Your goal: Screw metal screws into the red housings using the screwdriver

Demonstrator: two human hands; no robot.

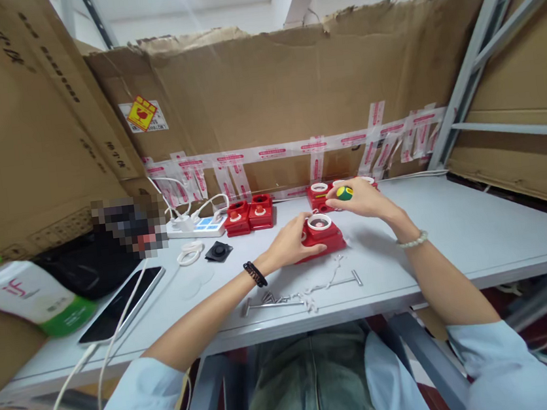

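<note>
My left hand (288,243) grips the left side of a red plastic block (326,237) with a white ring on top, holding it down on the grey table (478,228). My right hand (364,198) hovers just behind it, fingers pinched on a small yellow-green round cap (344,192). More red blocks (318,194) lie behind my right hand, partly hidden by it. Two further red blocks (249,214) stand to the left.
A white power strip (195,225), a black round part (218,251), white rings (190,252), a phone on a cable (123,304) and a green-capped bottle (21,293) sit at left. Metal pins and screws (284,299) lie near the front edge. Cardboard walls surround the table.
</note>
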